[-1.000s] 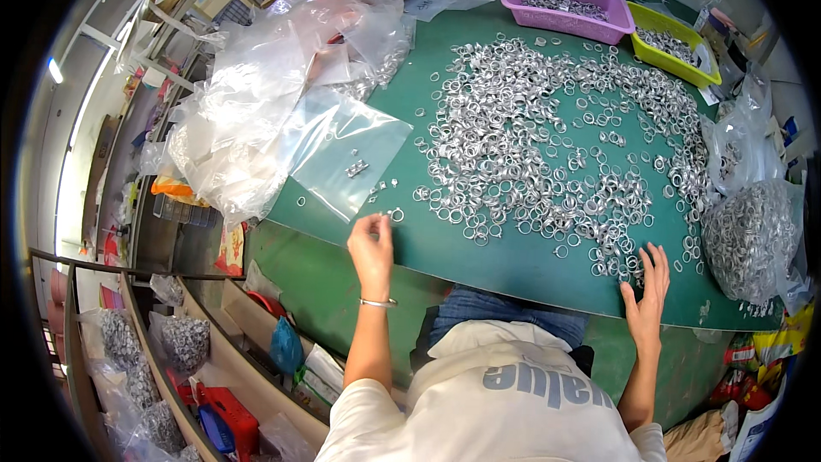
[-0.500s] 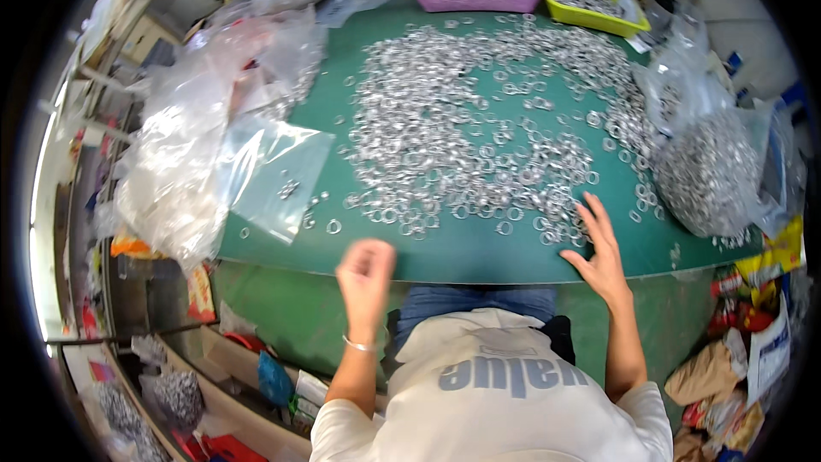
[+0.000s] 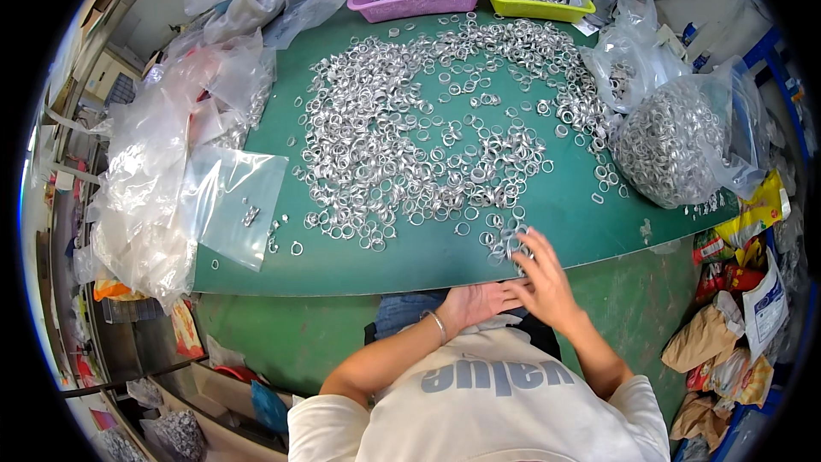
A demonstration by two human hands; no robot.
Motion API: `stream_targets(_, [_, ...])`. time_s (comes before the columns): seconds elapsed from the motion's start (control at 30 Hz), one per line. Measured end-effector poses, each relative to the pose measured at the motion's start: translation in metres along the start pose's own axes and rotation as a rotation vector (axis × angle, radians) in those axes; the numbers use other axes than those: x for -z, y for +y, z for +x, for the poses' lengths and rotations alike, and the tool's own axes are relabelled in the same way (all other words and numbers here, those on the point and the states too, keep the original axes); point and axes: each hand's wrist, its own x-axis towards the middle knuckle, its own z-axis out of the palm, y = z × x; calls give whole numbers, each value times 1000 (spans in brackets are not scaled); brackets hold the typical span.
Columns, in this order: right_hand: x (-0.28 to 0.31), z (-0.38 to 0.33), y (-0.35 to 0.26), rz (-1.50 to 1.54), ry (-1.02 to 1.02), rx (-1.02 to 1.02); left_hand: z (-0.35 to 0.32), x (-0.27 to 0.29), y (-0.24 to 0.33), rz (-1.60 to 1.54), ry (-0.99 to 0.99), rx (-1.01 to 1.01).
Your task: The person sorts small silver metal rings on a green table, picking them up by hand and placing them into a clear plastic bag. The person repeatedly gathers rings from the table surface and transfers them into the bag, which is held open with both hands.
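Many small silvery metal rings lie in a broad curved heap on the green table. At the front edge my right hand bends over a small cluster of rings, fingers apart, fingertips touching the nearest of them. My left hand lies palm up just below the table edge, its fingers stretched out under my right hand. The ends of those fingers are partly hidden. No ring can be made out in the left palm.
Clear plastic bags cover the table's left side. A purple basin and a yellow-green basin, both with rings, stand at the back. At right sits a bulging bag of rings. Open drawers are lower left.
My left hand has moved right and turned palm up at the table edge. My right hand has come inward, and some rings have shifted toward the edge. The view has shifted slightly.
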Motion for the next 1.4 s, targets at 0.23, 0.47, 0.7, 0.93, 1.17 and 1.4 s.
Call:
stream_targets(0.23, [-30, -28, -14, 112, -87, 189, -12, -10, 3, -71, 99, 0])
stream_targets(0.47, [3, 45, -15, -98, -93, 179, -18, -10, 5, -387, 301, 33])
stream_targets(0.7, [-16, 9, -13, -52, -258, 177, -24, 13, 3, -326, 382, 20])
stream_targets(0.93, [-16, -10, -12, 107, -198, 344, -20, 34, 0, -158, 384, 32])
stream_targets(1.17, [-1, 9, 3, 148, 181, -35, -15, -9, 6, -199, 380, 51])
stream_targets(1.4, [-5, 17, 9, -45, 104, -7, -14, -4, 7, -166, 321, 69])
